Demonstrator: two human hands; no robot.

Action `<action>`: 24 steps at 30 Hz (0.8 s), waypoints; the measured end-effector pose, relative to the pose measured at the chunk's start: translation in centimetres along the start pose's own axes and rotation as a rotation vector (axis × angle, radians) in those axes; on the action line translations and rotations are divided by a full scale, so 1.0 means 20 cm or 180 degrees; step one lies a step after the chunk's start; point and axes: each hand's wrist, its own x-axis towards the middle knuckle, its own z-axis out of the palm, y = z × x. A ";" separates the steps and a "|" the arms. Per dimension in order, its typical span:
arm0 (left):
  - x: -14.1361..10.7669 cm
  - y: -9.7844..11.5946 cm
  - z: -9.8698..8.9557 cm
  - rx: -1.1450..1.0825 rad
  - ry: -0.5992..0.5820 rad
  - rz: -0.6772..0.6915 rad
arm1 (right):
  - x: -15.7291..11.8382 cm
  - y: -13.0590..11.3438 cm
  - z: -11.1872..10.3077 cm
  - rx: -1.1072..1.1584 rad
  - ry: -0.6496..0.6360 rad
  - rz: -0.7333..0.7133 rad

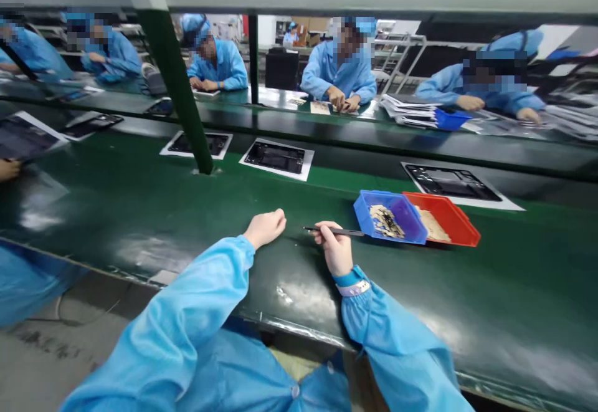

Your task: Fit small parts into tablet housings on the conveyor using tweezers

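On the green tabletop (289, 275), my left hand (266, 227) rests with its fingers curled together; whether anything small is inside them is hidden. To its right, my right hand (334, 247) pinches dark tweezers (343, 232) that lie nearly level, their tip toward my left hand. Just beyond the tweezers' rear end stands a blue bin (406, 212) holding small beige and black pieces. A red bin (460, 219) with pale beige pieces touches its right side.
Flat black device parts (275, 157) lie on white sheets along the table's far side. A green post (175, 88) rises at the left. Several people in blue work across the line; a person's hand (9, 169) shows at the left edge.
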 end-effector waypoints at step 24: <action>-0.03 0.12 0.10 0.0059 -0.0706 0.1466 | -0.13 -0.09 -0.03 0.0980 -0.0642 0.1407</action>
